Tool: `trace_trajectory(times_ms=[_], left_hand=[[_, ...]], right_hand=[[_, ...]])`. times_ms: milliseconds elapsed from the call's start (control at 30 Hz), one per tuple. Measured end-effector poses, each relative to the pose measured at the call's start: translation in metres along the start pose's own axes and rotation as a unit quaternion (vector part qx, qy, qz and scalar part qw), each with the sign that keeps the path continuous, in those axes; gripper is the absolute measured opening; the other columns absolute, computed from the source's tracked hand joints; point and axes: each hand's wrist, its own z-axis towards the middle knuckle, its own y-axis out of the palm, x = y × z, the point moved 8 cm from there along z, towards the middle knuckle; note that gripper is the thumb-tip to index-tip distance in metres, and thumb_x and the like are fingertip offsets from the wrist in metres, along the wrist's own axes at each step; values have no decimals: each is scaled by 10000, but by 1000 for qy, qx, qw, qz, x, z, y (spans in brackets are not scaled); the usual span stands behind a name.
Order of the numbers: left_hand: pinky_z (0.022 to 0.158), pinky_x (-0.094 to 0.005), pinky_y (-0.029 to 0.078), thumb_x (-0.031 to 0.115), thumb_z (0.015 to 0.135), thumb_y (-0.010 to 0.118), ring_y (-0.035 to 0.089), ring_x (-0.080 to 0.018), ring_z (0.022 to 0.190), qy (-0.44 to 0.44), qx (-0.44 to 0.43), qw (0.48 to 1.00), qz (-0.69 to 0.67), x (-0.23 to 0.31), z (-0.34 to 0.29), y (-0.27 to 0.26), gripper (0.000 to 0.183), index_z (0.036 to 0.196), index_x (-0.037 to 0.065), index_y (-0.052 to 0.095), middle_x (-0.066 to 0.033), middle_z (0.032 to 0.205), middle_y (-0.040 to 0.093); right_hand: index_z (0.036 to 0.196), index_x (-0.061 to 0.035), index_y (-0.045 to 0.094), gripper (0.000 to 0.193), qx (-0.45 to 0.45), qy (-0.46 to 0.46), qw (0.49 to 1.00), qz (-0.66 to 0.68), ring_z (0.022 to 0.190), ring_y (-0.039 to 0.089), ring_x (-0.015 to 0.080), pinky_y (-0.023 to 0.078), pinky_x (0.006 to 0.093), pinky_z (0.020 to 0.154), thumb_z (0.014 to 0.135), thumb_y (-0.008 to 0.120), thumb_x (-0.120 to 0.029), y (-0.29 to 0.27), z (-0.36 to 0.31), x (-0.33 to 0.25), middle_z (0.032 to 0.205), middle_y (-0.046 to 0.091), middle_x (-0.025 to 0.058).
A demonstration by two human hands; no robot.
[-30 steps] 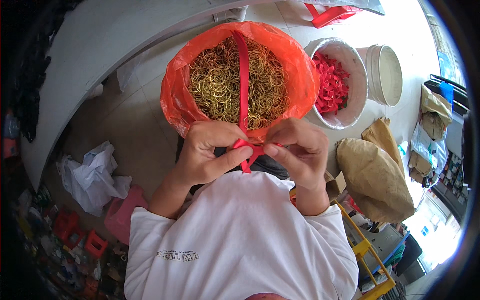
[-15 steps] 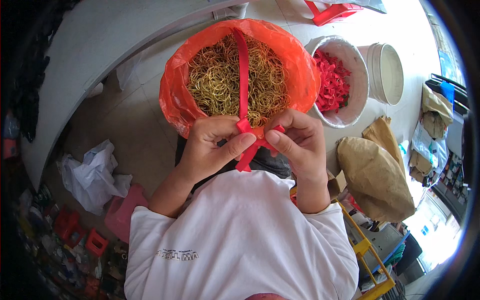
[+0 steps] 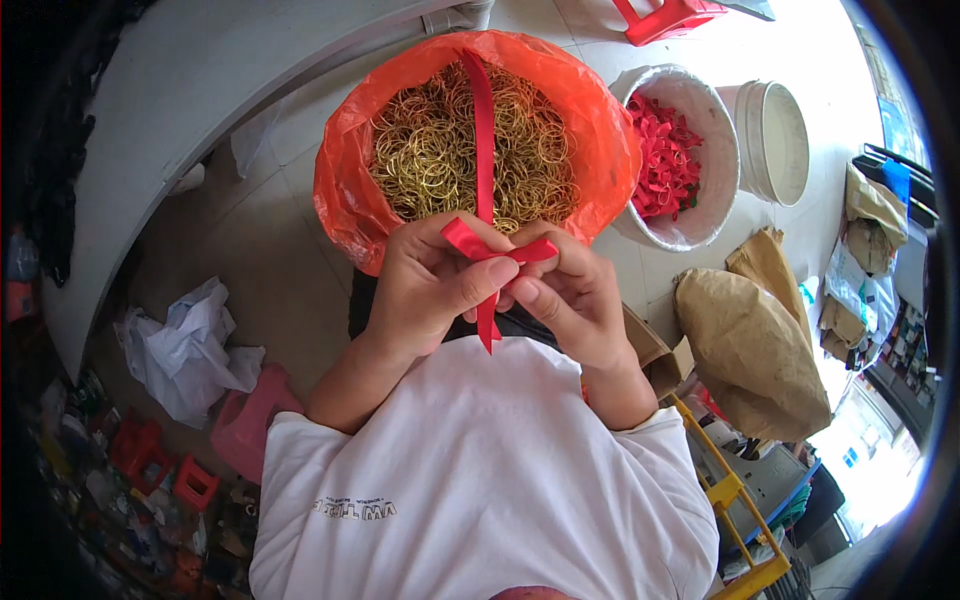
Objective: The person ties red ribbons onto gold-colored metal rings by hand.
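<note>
In the head view, pinching a red ribbon (image 3: 487,322) narrowly between thumb and fingers of the left hand (image 3: 422,288), near the middle of two small loops. Holding the same ribbon with the right hand (image 3: 580,295) too, fingers drawn close together, just beside the left. Letting one end hang below the thumbs, toward the white shirt (image 3: 490,450). Doing this by the near side of an orange plastic bag (image 3: 343,165) full of golden rings (image 3: 425,150), left of a white bucket (image 3: 718,185) with red pieces (image 3: 665,165) inside.

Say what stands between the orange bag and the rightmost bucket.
The head view shows a whitish bucket of red pieces between the orange bag and the rightmost bucket.
</note>
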Motion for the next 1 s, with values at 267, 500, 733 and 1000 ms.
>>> trace_trajectory(times_ms=[267,500,733,1000], left_hand=[[461,-173,340,-5,776,620,444,5,528,8,-25,992,125,-5,-2,3,51,763,25,581,39,603,515],[503,-171,383,10,782,619,485,0,580,-27,-49,992,113,-4,-5,9,24,802,9,605,23,631,551],[512,-207,478,82,844,611,576,-68,565,-27,-34,990,136,-3,-4,6,102,839,-20,613,-43,667,612],[503,-200,462,130,875,572,580,-75,559,14,-44,984,173,2,-1,6,199,749,-14,625,-40,649,626]], right_hand=[[825,-4,548,148,37,-137,968,-208,702,502,96,386,217,585,801,656,-102,-11,1,-25,853,529,66],[784,20,512,146,108,-79,991,-6,715,489,83,397,209,614,854,596,-77,-23,4,-30,822,538,62],[822,20,522,113,83,-17,995,45,749,527,87,430,213,633,833,616,-42,-18,8,-16,826,544,60],[821,29,533,100,-1,-15,1000,10,688,543,104,445,236,589,832,613,-30,-3,10,-20,810,549,74]])
